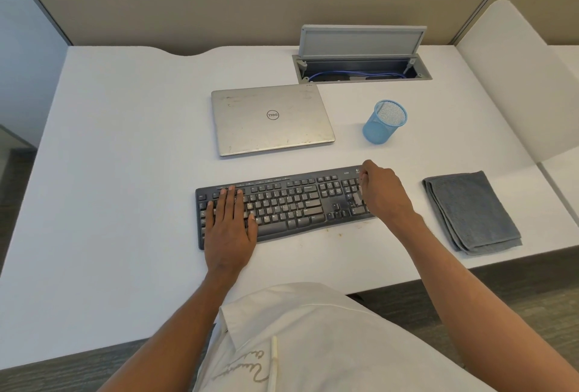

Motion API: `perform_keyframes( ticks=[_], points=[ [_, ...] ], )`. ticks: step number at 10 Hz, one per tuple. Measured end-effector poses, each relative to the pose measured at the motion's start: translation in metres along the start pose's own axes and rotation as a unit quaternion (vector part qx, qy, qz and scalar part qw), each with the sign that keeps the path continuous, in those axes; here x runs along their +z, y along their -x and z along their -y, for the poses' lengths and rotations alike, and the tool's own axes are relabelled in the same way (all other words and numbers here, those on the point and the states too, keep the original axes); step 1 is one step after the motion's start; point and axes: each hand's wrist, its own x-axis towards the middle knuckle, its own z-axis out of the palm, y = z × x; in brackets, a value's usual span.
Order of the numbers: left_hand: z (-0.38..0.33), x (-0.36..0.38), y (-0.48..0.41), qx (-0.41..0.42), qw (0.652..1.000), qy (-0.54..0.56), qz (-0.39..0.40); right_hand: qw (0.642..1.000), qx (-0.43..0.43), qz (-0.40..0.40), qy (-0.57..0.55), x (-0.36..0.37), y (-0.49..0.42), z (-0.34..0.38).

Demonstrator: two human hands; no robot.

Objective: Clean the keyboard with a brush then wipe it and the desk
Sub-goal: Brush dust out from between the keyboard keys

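On the desk (125, 140), the keyboard (282, 203) lies before you, just short of the closed laptop (269, 118). Your left hand (230, 219) lies flat, fingers straight, on its left keys, likely to stop it sliding. Your right hand (380, 194) curls over the number pad, pinching what seems a pale brush (361, 186), mostly hidden. Crumbs (340, 235) dot the desk by its front edge. The cloth (470, 213) lies folded to the right, apart, ready for wiping.
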Motion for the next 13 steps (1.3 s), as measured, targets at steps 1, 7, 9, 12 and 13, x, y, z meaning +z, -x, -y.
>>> perform_keyframes(
  ticks=[1,7,9,12,13],
  points=[
    [0.000,0.000,0.000,0.000,1.000,0.000,-0.002,0.999,-0.016,-0.024,-0.036,-0.003,0.003,0.007],
    [0.000,0.001,0.000,0.001,1.000,-0.005,0.001,0.998,-0.029,-0.002,-0.058,-0.012,-0.001,0.007],
    [0.000,0.001,0.000,-0.001,1.000,-0.002,0.000,0.998,-0.026,0.020,-0.049,-0.002,0.013,0.000],
    [0.000,0.000,-0.001,0.001,1.000,-0.001,0.003,0.992,-0.018,-0.018,-0.125,-0.011,0.016,-0.007],
    [0.000,0.000,0.000,0.001,1.000,0.001,0.002,0.989,-0.010,-0.011,-0.150,-0.007,0.018,-0.007]
  ],
)
